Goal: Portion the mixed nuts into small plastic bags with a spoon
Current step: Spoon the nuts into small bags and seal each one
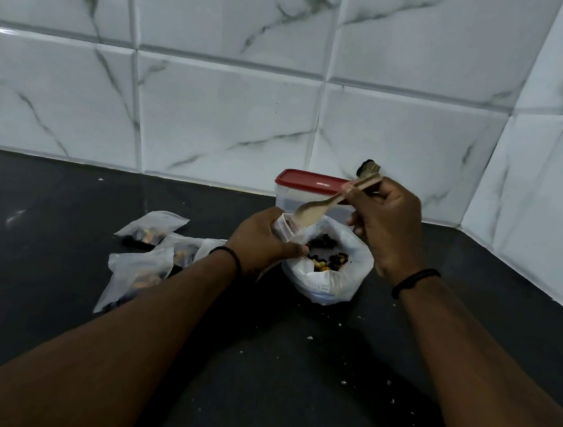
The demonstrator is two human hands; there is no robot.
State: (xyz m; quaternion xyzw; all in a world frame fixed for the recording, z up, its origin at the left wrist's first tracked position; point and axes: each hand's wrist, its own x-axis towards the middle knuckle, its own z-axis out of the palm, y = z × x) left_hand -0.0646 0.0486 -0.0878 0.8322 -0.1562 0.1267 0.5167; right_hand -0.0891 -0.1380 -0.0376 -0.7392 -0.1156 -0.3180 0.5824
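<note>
A large white plastic bag (332, 280) of mixed nuts (327, 255) stands open on the dark counter. My left hand (260, 239) grips a small clear plastic bag (285, 229) at its mouth, just left of the big bag. My right hand (385, 223) pinches the handle of a wooden spoon (311, 211), tilted down with its bowl at the small bag's opening. Several filled small bags (145, 255) lie to the left, partly behind my left forearm.
A clear container with a red lid (307, 181) stands behind the bags against the tiled wall. A dark object (368, 168) shows behind the spoon handle. Crumbs (309, 337) dot the black counter (47, 242). A tiled side wall closes off the right.
</note>
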